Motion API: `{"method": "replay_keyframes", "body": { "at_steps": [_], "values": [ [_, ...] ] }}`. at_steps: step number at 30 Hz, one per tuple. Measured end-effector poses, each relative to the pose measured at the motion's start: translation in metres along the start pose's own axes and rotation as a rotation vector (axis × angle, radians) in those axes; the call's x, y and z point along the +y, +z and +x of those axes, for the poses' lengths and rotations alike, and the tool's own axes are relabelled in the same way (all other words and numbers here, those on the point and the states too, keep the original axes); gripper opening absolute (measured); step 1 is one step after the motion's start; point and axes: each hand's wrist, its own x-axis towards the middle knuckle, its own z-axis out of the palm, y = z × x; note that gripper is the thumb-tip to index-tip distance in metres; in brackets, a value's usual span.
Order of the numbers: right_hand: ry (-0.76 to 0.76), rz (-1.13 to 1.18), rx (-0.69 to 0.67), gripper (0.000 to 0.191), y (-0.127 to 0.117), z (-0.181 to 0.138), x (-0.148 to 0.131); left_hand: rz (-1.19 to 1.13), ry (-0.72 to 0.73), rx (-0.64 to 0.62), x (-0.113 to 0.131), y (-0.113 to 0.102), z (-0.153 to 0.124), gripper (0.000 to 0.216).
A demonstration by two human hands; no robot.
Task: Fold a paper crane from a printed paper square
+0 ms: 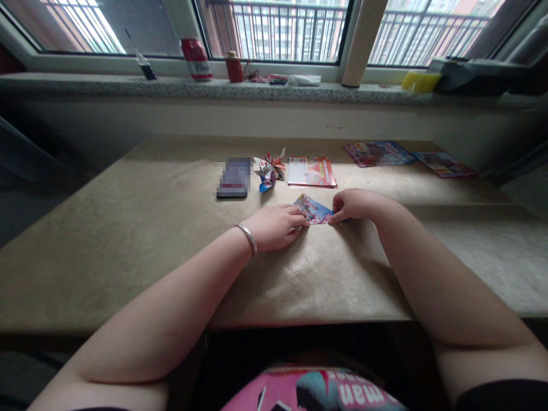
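A small folded piece of colourful printed paper, blue with pink and white, lies on the table between my hands. It has a pointed top and a straight lower edge. My left hand, with a silver bracelet on the wrist, holds the paper's left side, its fingertips curled down on it. At the lower right corner my right hand pinches the paper between thumb and fingers. Just beyond are folded paper pieces with sharp points and a stack of printed sheets.
A dark phone-like device, blurred out, lies left of the folded pieces. Colourful booklets and another printed booklet are at the back right. A can, a red lighter-like object and a yellow item stand on the windowsill.
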Motion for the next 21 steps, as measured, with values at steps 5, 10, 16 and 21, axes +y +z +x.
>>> {"method": "replay_keyframes", "body": {
  "at_steps": [5,10,16,21],
  "values": [
    [0.011,0.061,-0.019,0.022,-0.001,0.0,0.023,-0.014,0.003,0.007,-0.001,0.001,0.0,0.032],
    [0.016,0.198,-0.098,0.011,0.001,0.004,0.041,-0.016,0.007,0.006,-0.001,0.001,0.0,0.033],
    [0.009,0.309,-0.15,0.009,0.004,0.009,0.054,-0.001,0.019,0.005,-0.002,0.002,-0.001,0.034],
    [-0.034,0.37,-0.18,0.007,0.002,0.007,0.055,0.013,0.047,0.019,-0.003,0.003,-0.001,0.034]
  ]
}}
